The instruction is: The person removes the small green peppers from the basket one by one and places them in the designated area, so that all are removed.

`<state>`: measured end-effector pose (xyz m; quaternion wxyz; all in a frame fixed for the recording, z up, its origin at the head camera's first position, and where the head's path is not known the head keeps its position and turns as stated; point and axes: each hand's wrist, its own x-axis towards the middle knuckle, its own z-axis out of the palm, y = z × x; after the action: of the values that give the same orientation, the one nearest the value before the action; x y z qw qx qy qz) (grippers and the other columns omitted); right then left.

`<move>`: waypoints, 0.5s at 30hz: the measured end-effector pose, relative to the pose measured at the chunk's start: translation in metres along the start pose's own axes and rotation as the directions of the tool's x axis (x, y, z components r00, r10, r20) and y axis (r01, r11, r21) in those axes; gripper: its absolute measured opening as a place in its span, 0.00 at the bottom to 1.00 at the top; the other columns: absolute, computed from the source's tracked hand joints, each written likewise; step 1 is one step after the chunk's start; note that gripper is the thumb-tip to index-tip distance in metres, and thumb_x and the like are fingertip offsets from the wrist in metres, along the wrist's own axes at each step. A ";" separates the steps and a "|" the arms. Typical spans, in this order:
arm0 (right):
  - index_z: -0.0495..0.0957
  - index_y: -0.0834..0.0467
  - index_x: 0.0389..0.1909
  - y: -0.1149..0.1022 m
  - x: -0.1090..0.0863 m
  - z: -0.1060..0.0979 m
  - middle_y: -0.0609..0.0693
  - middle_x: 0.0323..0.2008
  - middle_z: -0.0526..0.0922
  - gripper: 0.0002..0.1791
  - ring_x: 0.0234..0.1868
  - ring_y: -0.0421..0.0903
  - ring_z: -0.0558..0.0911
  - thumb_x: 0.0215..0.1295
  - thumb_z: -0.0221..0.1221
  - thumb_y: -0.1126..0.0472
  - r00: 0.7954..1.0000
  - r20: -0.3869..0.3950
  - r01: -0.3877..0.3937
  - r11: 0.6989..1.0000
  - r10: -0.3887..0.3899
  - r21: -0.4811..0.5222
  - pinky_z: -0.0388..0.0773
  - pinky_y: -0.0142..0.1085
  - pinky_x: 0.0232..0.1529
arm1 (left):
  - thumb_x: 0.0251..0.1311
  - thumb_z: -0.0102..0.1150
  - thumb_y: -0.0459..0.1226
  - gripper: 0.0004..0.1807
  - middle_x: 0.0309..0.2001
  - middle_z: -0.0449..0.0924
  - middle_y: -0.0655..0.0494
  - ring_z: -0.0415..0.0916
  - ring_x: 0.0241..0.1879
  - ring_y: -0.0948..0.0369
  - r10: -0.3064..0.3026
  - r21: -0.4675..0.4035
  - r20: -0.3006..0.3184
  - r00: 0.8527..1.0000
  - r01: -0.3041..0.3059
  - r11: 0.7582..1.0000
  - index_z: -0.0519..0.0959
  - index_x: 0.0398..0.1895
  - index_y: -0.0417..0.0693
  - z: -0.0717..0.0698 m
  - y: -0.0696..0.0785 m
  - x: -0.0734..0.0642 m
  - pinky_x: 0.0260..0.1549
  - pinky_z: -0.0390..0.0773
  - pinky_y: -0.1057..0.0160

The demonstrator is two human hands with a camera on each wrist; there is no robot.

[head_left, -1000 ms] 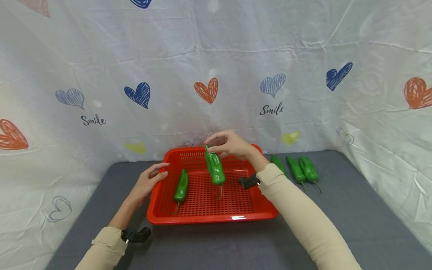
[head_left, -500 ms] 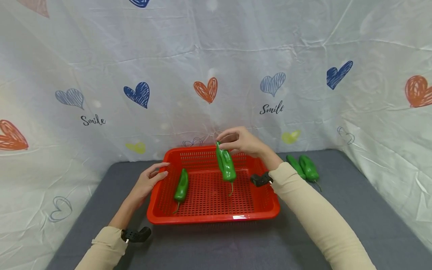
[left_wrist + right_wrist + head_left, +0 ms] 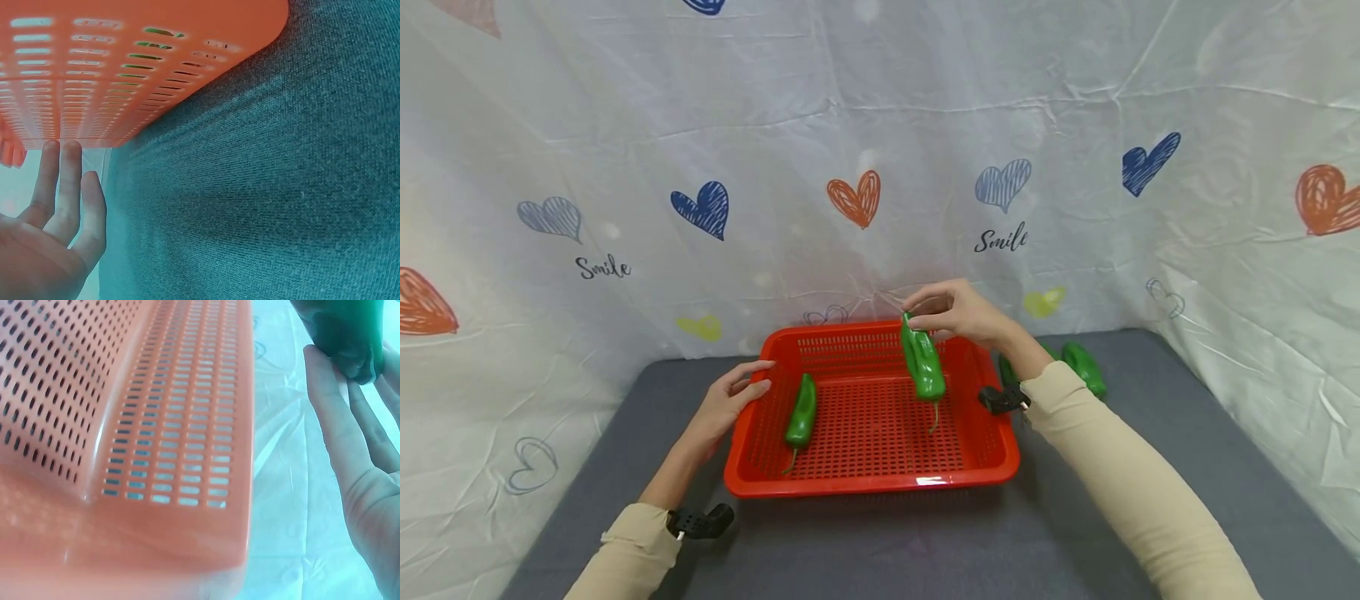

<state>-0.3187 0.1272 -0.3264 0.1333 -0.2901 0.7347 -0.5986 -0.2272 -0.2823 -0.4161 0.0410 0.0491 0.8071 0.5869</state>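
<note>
A red perforated plastic basket [image 3: 865, 485] stands on the dark tabletop. My left hand [image 3: 722, 408] rests at its left rim; in the left wrist view three nearly straight fingers [image 3: 70, 187] lie along the outside of the wall. My right hand [image 3: 962, 315] pinches a green pepper [image 3: 924, 360] by its tapered end, stem hanging down, above the basket's right half. In the right wrist view, the tip of that pepper [image 3: 347, 337] sits between my fingers. Another green pepper [image 3: 802, 412] lies inside the basket on the left, stem toward me.
More green peppers [image 3: 1083, 368] lie on the grey-covered table [image 3: 1180, 450] to the right of the basket, partly hidden by my right arm. A white curtain [image 3: 925, 142] printed with hearts hangs close behind.
My right hand has moved to the right over the basket with the pepper in its grasp. The left hand and the pepper lying in the basket stay in place.
</note>
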 end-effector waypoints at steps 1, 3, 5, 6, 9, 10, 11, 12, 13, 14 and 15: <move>0.84 0.64 0.52 0.000 -0.001 -0.002 0.61 0.51 0.84 0.14 0.47 0.57 0.84 0.66 0.67 0.69 1.000 -0.004 0.000 1.000 0.000 0.003 0.84 0.51 0.39 | 0.74 0.59 0.47 0.28 0.65 0.70 0.36 0.76 0.55 0.45 0.000 -0.001 0.000 1.000 0.000 1.000 0.70 0.72 0.49 0.000 0.000 0.000 0.43 0.83 0.52; 0.84 0.64 0.52 0.001 -0.005 -0.005 0.62 0.50 0.84 0.14 0.47 0.56 0.84 0.66 0.67 0.69 1.000 -0.015 -0.001 1.000 0.001 0.007 0.84 0.51 0.39 | 0.74 0.59 0.47 0.28 0.65 0.70 0.36 0.76 0.55 0.44 0.001 -0.007 0.002 1.000 -0.001 1.000 0.70 0.72 0.48 0.000 0.000 0.000 0.43 0.83 0.52; 0.84 0.65 0.51 0.003 -0.008 -0.009 0.63 0.49 0.84 0.14 0.46 0.56 0.84 0.66 0.67 0.69 1.000 -0.024 -0.002 1.000 0.002 0.008 0.84 0.51 0.39 | 0.74 0.59 0.47 0.28 0.65 0.70 0.36 0.76 0.55 0.44 0.001 -0.013 0.004 1.000 -0.001 1.000 0.70 0.72 0.48 0.000 0.000 0.001 0.43 0.83 0.51; 0.84 0.65 0.51 0.003 -0.010 -0.011 0.63 0.49 0.84 0.14 0.46 0.56 0.84 0.66 0.67 0.69 1.000 -0.030 -0.004 1.000 0.005 0.014 0.84 0.51 0.39 | 0.74 0.59 0.47 0.28 0.65 0.70 0.36 0.76 0.55 0.44 0.001 -0.015 0.006 1.000 -0.001 1.000 0.70 0.72 0.48 0.001 0.000 0.001 0.43 0.83 0.51; 0.84 0.65 0.51 0.004 -0.016 -0.017 0.63 0.49 0.84 0.14 0.46 0.55 0.84 0.66 0.68 0.68 0.999 -0.053 -0.010 1.000 0.011 0.020 0.84 0.51 0.39 | 0.74 0.59 0.46 0.28 0.65 0.70 0.36 0.76 0.55 0.44 0.001 -0.018 0.007 1.000 -0.001 1.000 0.70 0.72 0.48 0.001 0.000 0.001 0.42 0.83 0.51; 0.84 0.65 0.52 0.003 -0.017 -0.019 0.63 0.49 0.84 0.14 0.47 0.55 0.84 0.66 0.68 0.68 0.998 -0.059 -0.012 1.000 0.013 0.022 0.84 0.51 0.40 | 0.74 0.59 0.47 0.28 0.65 0.70 0.36 0.76 0.55 0.44 0.001 -0.016 0.007 1.000 -0.001 1.000 0.70 0.72 0.48 0.001 0.000 0.001 0.43 0.83 0.51; 0.84 0.65 0.52 0.003 -0.019 -0.021 0.62 0.49 0.84 0.14 0.47 0.55 0.84 0.66 0.68 0.68 0.998 -0.065 -0.015 1.000 0.017 0.026 0.84 0.51 0.40 | 0.74 0.59 0.47 0.28 0.65 0.70 0.36 0.76 0.55 0.44 0.003 -0.014 0.006 1.000 -0.003 1.000 0.70 0.72 0.48 0.000 0.000 0.001 0.43 0.83 0.51; 0.83 0.65 0.52 0.003 -0.020 -0.023 0.62 0.49 0.84 0.15 0.47 0.55 0.84 0.65 0.68 0.68 0.997 -0.073 -0.018 0.999 0.020 0.034 0.84 0.51 0.40 | 0.74 0.59 0.47 0.28 0.65 0.70 0.36 0.76 0.55 0.44 0.005 -0.012 0.007 1.000 -0.005 1.000 0.70 0.72 0.48 0.000 0.000 0.001 0.43 0.83 0.51; 0.83 0.65 0.52 0.002 -0.021 -0.025 0.62 0.49 0.85 0.15 0.47 0.54 0.84 0.65 0.68 0.68 0.997 -0.077 -0.019 0.999 0.022 0.039 0.84 0.51 0.40 | 0.74 0.59 0.47 0.28 0.65 0.70 0.36 0.76 0.55 0.44 0.006 -0.010 0.007 1.000 -0.006 1.000 0.70 0.72 0.48 0.000 -0.001 0.001 0.43 0.83 0.51; 0.83 0.66 0.52 0.002 -0.023 -0.027 0.62 0.49 0.85 0.15 0.46 0.54 0.84 0.65 0.68 0.68 0.996 -0.083 -0.021 0.999 0.025 0.044 0.84 0.51 0.40 | 0.74 0.59 0.47 0.28 0.65 0.70 0.36 0.75 0.56 0.44 0.008 -0.008 0.008 1.000 -0.008 1.000 0.70 0.72 0.48 0.000 -0.001 0.001 0.43 0.83 0.51; 0.82 0.67 0.53 0.001 -0.024 -0.029 0.62 0.49 0.84 0.16 0.46 0.54 0.84 0.65 0.68 0.68 0.996 -0.087 -0.023 0.999 0.027 0.048 0.84 0.51 0.40 | 0.74 0.59 0.47 0.28 0.66 0.69 0.36 0.75 0.56 0.43 0.011 -0.005 0.009 1.000 -0.011 1.000 0.70 0.72 0.48 0.000 -0.001 0.001 0.43 0.83 0.51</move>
<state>-0.3160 0.1646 -0.3240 0.1152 -0.2514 0.7291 -0.6261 -0.2278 -0.2827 -0.4168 0.0416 0.0559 0.8053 0.5887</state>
